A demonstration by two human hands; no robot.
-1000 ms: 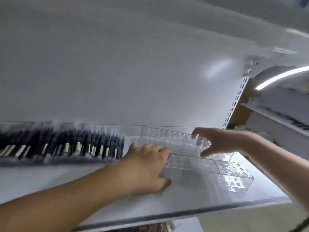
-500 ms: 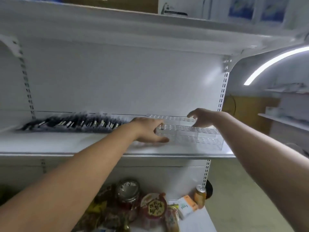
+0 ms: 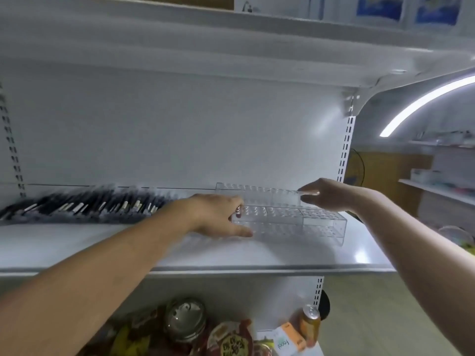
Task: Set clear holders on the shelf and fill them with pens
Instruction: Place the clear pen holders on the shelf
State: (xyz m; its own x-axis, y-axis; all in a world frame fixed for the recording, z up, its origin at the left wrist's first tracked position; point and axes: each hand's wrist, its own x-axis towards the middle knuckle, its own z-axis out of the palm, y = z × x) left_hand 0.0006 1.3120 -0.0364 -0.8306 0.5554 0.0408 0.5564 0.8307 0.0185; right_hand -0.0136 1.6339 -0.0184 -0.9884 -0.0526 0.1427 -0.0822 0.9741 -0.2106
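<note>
A clear tiered pen holder (image 3: 290, 219) with rows of holes stands on the white shelf (image 3: 257, 263), right of centre and near the back wall. My left hand (image 3: 216, 217) grips its left end, fingers over the top and thumb along the front base. My right hand (image 3: 329, 196) pinches the right end of the holder's rear upper tier. No pens stand in this holder. A long row of black pens (image 3: 90, 204) with white bands lies along the back left of the shelf, blurred.
An upper shelf (image 3: 231, 27) hangs overhead. Slotted uprights (image 3: 344, 155) frame the bay. Below stand a lidded jar (image 3: 185, 319), snack packs (image 3: 228, 340), a can (image 3: 309, 322) and a small box (image 3: 288, 340). More shelving (image 3: 437, 188) stands at the right.
The view has pulled back and tilted down, so the lower shelf now shows. Both hands stay on the clear holder, which now sits square to the back wall.
</note>
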